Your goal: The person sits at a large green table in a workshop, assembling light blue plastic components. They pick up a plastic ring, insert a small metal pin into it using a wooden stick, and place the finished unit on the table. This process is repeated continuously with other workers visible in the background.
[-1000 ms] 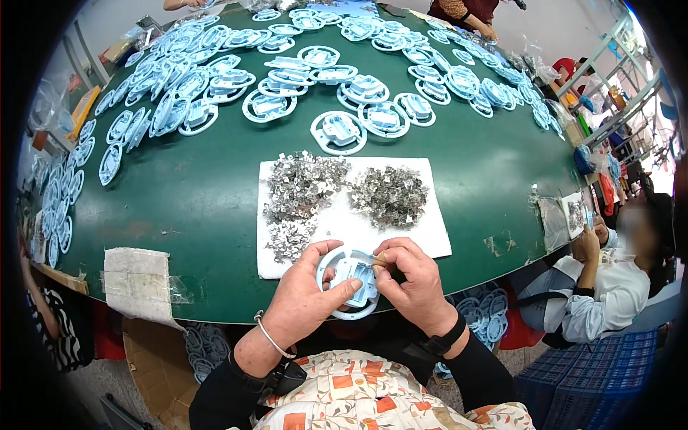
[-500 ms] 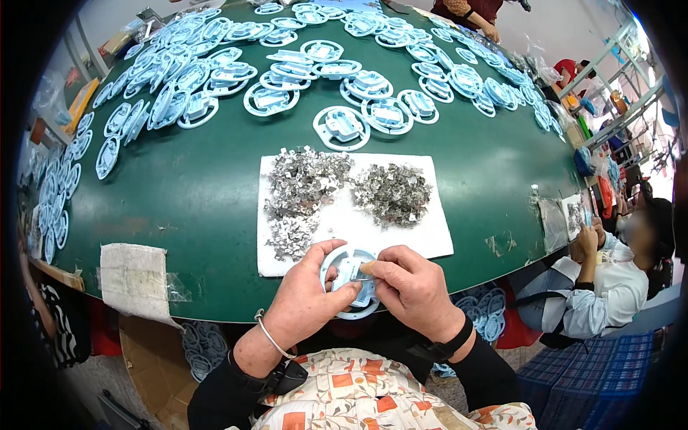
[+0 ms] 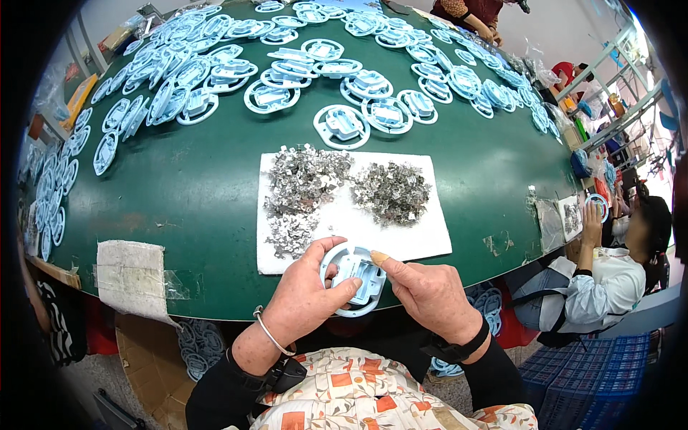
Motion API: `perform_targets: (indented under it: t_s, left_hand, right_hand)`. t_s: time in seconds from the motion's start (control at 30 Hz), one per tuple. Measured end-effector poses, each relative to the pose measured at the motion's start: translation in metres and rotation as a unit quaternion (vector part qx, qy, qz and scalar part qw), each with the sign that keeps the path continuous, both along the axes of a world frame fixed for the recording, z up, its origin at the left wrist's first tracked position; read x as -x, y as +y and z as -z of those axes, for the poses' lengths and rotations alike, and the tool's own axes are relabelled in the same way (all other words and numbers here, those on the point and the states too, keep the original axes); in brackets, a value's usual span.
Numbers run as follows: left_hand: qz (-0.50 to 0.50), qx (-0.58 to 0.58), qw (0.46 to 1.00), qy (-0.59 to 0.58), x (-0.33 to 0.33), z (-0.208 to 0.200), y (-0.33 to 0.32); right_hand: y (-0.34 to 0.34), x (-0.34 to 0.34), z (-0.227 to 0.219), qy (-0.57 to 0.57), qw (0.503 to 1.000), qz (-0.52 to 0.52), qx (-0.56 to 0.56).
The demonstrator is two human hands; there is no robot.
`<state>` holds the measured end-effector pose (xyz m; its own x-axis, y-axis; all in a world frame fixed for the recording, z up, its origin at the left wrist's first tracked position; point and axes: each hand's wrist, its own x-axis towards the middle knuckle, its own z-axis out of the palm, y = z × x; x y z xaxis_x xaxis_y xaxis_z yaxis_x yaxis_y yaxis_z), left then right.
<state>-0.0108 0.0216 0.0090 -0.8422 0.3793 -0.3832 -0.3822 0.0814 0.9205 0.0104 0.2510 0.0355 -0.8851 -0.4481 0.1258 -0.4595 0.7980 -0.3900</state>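
Note:
A light-blue round plastic part (image 3: 367, 289), with an open ring and a boxy centre, is tilted in front of me at the table's near edge. My left hand (image 3: 309, 285) grips its left side, thumb over the front and fingers behind. At the right rim is my right hand (image 3: 433, 297), its fingers curled in and a tan covering on one fingertip that touches the upper rim. Just beyond, a white foam sheet (image 3: 351, 247) bears two heaps of small silvery metal pieces, a left heap (image 3: 304, 179) and a right heap (image 3: 393, 193).
Many similar blue parts (image 3: 342, 127) lie across the far side of the green table (image 3: 208, 186). A cloth pad (image 3: 131, 278) is taped at the near left edge. A co-worker (image 3: 609, 279) sits at right holding a blue ring; another person (image 3: 473, 14) stands at the far side.
My right hand has moved from the part's centre out to its right rim, uncovering the boxy middle. The co-worker at right has raised a blue ring.

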Motion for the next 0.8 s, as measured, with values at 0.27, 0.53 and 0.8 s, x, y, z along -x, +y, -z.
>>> perform_targets:
  t_s: [0.27, 0.53, 0.8]
  left_hand:
    - [0.012, 0.034, 0.999, 0.009, 0.000, -0.005, -0.001]
    - [-0.019, -0.145, 0.988, -0.040, -0.004, -0.004, -0.002]
    - [0.033, -0.145, 0.989, -0.015, -0.015, 0.004, -0.001]
  right_hand:
    - [-0.026, -0.003, -0.034, 0.049, 0.968, -0.020, -0.245]
    - [-0.003, -0.002, -0.022, -0.071, 0.977, 0.124, 0.156]
    - [0.003, -0.011, -0.001, -0.284, 0.856, 0.147, 0.406]
